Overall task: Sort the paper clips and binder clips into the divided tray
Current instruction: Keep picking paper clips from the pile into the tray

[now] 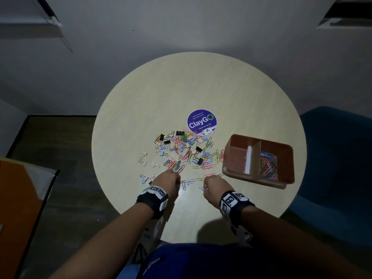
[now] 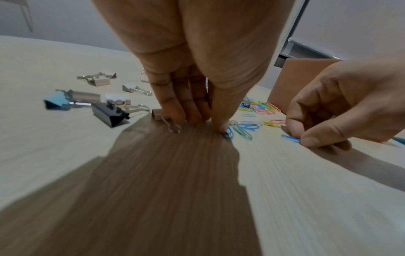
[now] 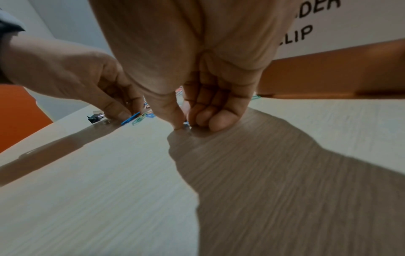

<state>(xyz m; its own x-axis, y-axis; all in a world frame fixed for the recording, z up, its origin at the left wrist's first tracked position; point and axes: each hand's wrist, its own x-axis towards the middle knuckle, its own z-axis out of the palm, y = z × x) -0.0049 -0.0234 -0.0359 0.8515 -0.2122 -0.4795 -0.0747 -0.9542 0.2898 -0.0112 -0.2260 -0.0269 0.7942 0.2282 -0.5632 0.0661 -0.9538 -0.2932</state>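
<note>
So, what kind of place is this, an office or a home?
Probably an office pantry or break area: a round table carries a "ClayGo" sticker about keeping pantries clean, and a blue chair stands beside it.

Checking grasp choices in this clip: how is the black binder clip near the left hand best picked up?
Pinch the black binder clip across its folded black body from above, thumb on one sloped face and finger on the other. It lies on its side on the table with wire handles trailing toward the left hand; those are thin and would likely swing.
</note>
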